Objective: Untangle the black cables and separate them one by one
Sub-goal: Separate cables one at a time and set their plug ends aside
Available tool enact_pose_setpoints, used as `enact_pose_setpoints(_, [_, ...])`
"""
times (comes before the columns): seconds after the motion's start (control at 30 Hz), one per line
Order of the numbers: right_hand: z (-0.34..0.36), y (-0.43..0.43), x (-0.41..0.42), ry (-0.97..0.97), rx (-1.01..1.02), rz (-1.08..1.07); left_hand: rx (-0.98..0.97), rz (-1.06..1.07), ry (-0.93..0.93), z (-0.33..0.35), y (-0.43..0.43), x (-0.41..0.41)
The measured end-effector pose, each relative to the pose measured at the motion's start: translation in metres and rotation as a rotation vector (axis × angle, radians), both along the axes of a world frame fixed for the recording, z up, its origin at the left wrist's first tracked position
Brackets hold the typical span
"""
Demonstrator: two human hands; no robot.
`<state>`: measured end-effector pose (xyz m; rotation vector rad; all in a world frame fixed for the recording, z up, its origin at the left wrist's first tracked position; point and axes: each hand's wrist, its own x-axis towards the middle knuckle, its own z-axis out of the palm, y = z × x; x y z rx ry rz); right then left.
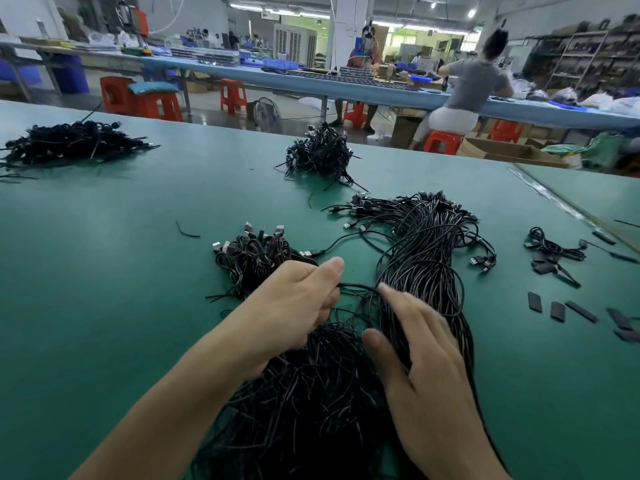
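A big tangle of black cables (426, 258) with USB plugs runs from mid-table down to the front edge. My left hand (298, 299) pinches a single black cable (356, 286) that arcs out of the tangle to its right. My right hand (412, 344) lies on the bundle with fingers spread and fairly straight, fingertips touching the strands beside that cable. A smaller heap of coiled cables (254, 258) with plugs sits just beyond my left hand. The cables' loose ends (304, 393) fan out between my forearms.
Two more black cable piles lie on the green table (121, 271), at far left (72, 142) and far centre (320, 154). A small cable knot (550, 251) and several black sleeve pieces (557, 310) lie right. A person (467, 95) sits at another bench behind.
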<state>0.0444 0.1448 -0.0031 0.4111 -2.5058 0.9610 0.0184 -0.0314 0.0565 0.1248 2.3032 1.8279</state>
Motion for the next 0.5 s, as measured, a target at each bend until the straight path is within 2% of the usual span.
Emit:
enact_pose_setpoints(0.07, [0.0,-0.003,-0.001,0.004,-0.16,0.056,0.027,-0.068,-0.033,0.001,0.002,0.002])
enact_pose_setpoints(0.2, [0.0,-0.004,-0.004,0.025,-0.349,0.1,0.164,-0.262,-0.125,0.005,0.004,0.006])
enact_pose_setpoints(0.33, [0.0,-0.006,-0.002,0.033,-0.37,0.193,0.359,-0.573,-0.228,0.008,0.004,0.013])
enact_pose_setpoints(0.4, [0.001,-0.008,0.0,0.031,-0.347,0.204,0.496,-0.58,-0.238,0.007,0.004,0.014])
enact_pose_setpoints(0.5, [0.001,-0.012,0.005,-0.043,-0.301,0.198,0.734,-0.44,-0.177,0.005,0.007,0.009])
